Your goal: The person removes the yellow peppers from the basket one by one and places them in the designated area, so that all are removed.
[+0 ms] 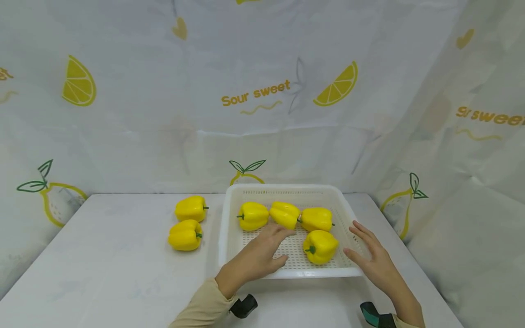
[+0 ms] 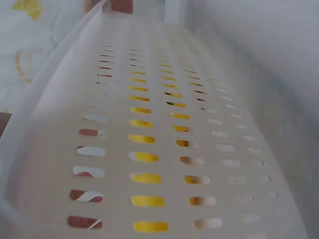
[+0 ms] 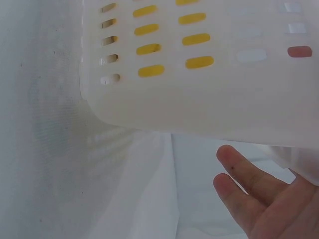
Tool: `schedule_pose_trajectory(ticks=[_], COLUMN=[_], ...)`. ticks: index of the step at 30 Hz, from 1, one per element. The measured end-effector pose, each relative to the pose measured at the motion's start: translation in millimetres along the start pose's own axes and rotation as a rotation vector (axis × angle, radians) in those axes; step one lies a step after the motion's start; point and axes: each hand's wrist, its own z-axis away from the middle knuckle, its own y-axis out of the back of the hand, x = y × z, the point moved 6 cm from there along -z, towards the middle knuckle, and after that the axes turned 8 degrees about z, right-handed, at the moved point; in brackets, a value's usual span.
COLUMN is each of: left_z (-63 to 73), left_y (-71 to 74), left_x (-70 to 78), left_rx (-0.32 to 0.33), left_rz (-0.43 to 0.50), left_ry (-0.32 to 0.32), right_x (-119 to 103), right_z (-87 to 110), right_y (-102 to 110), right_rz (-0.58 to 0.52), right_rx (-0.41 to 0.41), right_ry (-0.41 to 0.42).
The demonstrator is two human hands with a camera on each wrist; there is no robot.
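A white perforated plastic basket [image 1: 303,273] stands on the table with several yellow bell peppers in it. My left hand [image 1: 264,250] hovers over the basket's front left part, fingers loosely bent and nothing held. Nearest to it is a bell pepper [image 1: 285,214] in the back row, which its fingertips overlap in the head view. My right hand [image 1: 373,259] is at the basket's right side, fingers spread and relaxed. A bell pepper [image 1: 321,247] lies inside, between the two hands. In the right wrist view, fingers [image 3: 254,179] extend beside the basket's outer wall [image 3: 199,107].
Two more bell peppers, one farther back [image 1: 191,208] and one nearer [image 1: 185,235], lie on the white table [image 1: 102,264] left of the basket. A white cloth [image 1: 156,150] printed with lemons hangs behind the table and along its right side.
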Motion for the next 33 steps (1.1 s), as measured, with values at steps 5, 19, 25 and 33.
schedule_pose_trajectory(ticks=[5, 19, 25, 33], left_z=[-5.0, -20.9, -33.6, -51.0], left_y=[-4.7, -0.4, -5.3, -18.6], left_x=[4.9, 24.0, 30.3, 31.8], left_rx=[0.003, -0.002, -0.053, -0.139], left_rz=[-0.009, -0.09, -0.071, 0.002], left_ry=[-0.003, -0.046, -0.005, 0.063], right_x=[1, -1, 1, 2], right_z=[-0.2, -0.2, 0.1, 0.0], right_y=[-1, 1, 1, 0], right_rz=[0.0, 0.016, 0.01, 0.024], right_rx=[0.0, 0.005, 0.0, -0.004], right_ry=[-0.004, 0.011, 0.006, 0.003])
